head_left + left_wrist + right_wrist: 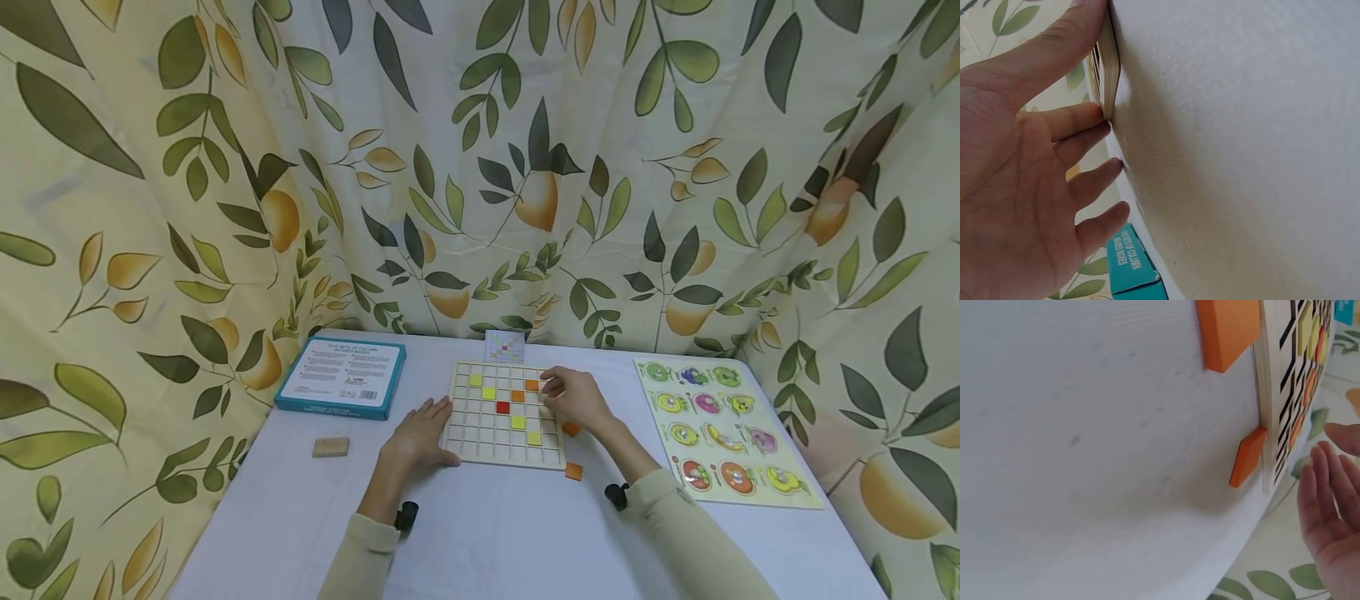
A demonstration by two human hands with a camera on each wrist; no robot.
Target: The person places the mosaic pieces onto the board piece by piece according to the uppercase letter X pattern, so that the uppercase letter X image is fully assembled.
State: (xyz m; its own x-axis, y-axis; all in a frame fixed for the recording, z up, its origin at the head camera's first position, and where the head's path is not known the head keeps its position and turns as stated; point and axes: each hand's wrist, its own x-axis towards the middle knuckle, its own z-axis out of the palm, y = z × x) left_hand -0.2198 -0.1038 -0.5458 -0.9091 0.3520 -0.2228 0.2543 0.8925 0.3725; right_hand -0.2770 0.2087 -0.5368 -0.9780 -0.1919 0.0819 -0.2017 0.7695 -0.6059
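Note:
A square wooden grid board [472, 433] lies flat on the white table. Yellow tiles [518, 422], a red tile [502, 407] and orange tiles [518, 396] sit in its cells along crossing diagonals. My left hand [415, 435] rests at the board's left side, thumb at the near corner and fingertips against the edge. Above the board's far right part is my right hand [581, 402], beside the upper orange tile [532, 385]; in the right wrist view its fingers are loosely bent with nothing seen between them. Two loose orange tiles [1249, 456] lie along the right edge.
A small pattern card [505, 346] stands behind the board. To the left are a teal-and-white box [341, 375] and a small wooden block [331, 447]. A fruit picture board [720, 433] lies at the right. Leaf-patterned curtains [480, 275] hang around the table [480, 542].

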